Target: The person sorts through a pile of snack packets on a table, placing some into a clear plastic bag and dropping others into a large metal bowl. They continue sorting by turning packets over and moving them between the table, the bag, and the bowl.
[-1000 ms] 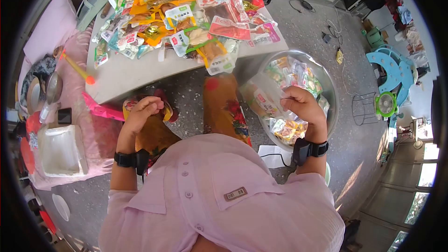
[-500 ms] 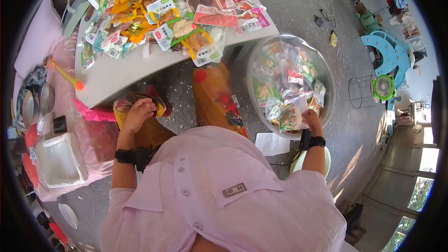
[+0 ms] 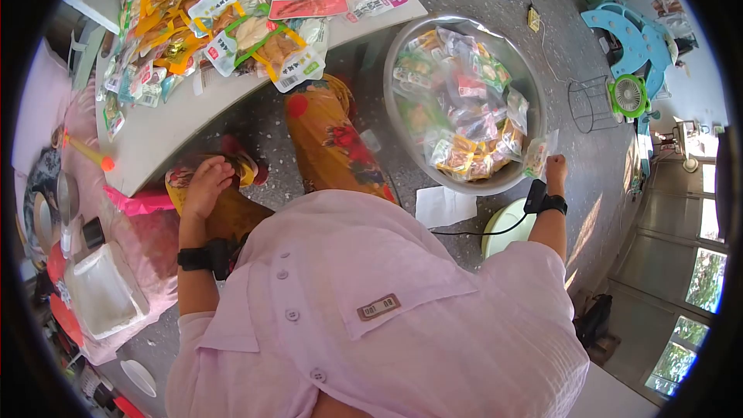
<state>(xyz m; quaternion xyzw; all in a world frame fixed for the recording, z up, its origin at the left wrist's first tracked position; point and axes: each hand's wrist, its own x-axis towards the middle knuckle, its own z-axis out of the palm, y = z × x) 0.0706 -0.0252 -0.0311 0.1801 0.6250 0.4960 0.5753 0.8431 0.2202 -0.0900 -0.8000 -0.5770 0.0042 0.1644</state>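
My right hand (image 3: 556,173) is closed on a clear plastic food packet (image 3: 535,156), at the right rim of a large metal basin (image 3: 392,114). Inside the basin lie several sealed food packets (image 3: 474,87) with green, red and orange printing. My left hand (image 3: 207,184) rests over my left knee, fingers loosely stretched, with nothing in it. Ahead of it stands a pale table (image 3: 172,133) heaped with packaged snacks (image 3: 232,27). One orange-edged packet (image 3: 292,62) hangs over the table's front edge.
A white paper sheet (image 3: 445,207) and a pale green tub (image 3: 507,232) are on the floor below the basin. Farther right are a wire stand (image 3: 590,107) and a green fan (image 3: 628,95). At left, a white foam box (image 3: 108,290) sits on pink cloth.
My right hand has moved from over the basin's lower part to beyond its right rim, carrying a packet. The view has shifted slightly; my left hand stays by my knee.
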